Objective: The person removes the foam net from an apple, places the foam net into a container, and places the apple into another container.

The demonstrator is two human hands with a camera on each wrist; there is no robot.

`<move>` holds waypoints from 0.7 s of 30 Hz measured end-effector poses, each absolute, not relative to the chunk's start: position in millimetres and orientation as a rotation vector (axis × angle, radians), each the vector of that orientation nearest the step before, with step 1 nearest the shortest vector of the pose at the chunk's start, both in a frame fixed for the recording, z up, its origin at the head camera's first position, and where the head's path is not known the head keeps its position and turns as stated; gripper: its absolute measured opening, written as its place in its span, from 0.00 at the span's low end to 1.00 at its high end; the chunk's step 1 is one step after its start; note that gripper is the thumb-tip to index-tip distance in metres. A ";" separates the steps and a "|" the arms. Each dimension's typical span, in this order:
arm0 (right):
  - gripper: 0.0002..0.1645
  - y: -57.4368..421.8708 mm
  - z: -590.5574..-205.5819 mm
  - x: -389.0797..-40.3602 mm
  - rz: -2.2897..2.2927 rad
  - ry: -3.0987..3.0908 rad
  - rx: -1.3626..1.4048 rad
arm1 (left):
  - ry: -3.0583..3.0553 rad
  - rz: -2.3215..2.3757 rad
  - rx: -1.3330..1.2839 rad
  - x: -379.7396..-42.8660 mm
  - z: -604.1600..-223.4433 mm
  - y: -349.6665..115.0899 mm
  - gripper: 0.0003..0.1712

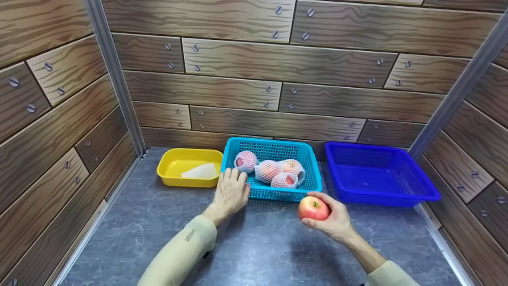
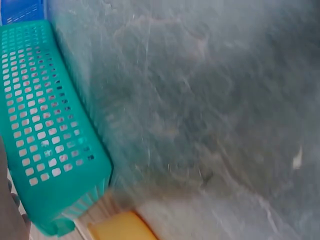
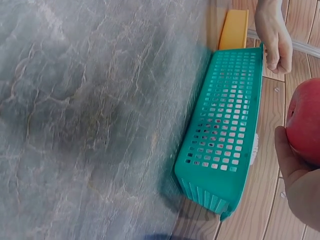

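Head view: bare apple in the right hand, 4 wrapped fruits in the basket

Standing here, I see a person at a grey marbled bench (image 1: 254, 242), working with 2 bare hands. The right hand (image 1: 336, 221) curls its thumb and fingers round a red-and-yellow apple (image 1: 313, 209), stem showing, just in front of the right front corner of a teal basket (image 1: 283, 195). The left hand (image 1: 231, 191) is by that basket's left front corner, knuckles up, fingers close together and relaxed; whether they touch the rim I cannot tell. Inside the basket lie 4 reddish fruits in white foam nets (image 1: 268, 171). To its left stands a yellow tray (image 1: 188, 182) with a flat white piece (image 1: 200, 171) in it; to its right, a dark blue basket (image 1: 377, 198).

Left wrist view: the teal basket's slotted side fills the left part, with a corner of the yellow tray below and some blue at the top. Only a sliver of the left hand shows at the edge, its pose unreadable.

Right wrist view: the apple sits at the right edge, gripped, raised above the bench and higher than the basket's rim. Beyond, the left hand's fingers hang loosely bent near the basket's far end.
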State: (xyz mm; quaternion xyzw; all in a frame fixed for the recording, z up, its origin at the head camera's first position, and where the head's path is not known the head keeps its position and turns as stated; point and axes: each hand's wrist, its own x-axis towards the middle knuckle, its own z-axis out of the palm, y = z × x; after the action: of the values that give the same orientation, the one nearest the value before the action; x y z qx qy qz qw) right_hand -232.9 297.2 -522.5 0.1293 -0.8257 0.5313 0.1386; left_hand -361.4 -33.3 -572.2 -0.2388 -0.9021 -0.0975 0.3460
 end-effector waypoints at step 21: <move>0.48 340.0 -509.1 -268.8 1.294 -2.481 0.191 | -2.434 -0.197 -0.571 -364.9 -595.1 -19.9 0.19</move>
State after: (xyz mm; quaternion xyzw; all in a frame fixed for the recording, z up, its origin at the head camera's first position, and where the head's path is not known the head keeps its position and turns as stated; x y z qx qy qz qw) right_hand -268.8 340.0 -509.1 0.0671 -0.8721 0.4548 0.1675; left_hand -364.9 -19.9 -595.1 -0.2162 -0.9223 -0.0748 0.3114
